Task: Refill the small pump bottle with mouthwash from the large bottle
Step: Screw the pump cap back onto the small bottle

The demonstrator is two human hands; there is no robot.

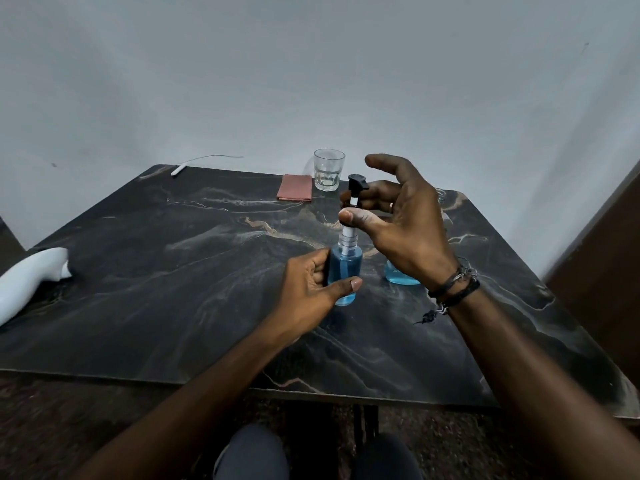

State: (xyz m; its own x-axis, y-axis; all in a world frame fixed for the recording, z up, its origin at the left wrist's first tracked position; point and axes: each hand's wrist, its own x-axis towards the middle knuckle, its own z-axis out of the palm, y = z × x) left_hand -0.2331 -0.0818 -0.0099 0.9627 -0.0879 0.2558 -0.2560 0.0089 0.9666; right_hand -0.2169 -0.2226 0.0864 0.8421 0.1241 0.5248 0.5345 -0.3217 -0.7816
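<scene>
The small pump bottle (345, 268) stands upright near the middle of the dark marble table (173, 271), filled with blue mouthwash. My left hand (311, 289) wraps around its body from the left. My right hand (398, 216) pinches the black pump head (356, 188) and its collar above the bottle's neck, with the white pump tube running down into the liquid. The large bottle (398, 277) stands just right of the small one; only its blue base shows, the upper part hidden behind my right wrist.
A clear drinking glass (328, 169) and a folded pink cloth (295, 187) sit at the table's far edge. A white cable (194, 162) lies at the far left corner. A white object (31, 275) rests on the left edge. A wall rises behind.
</scene>
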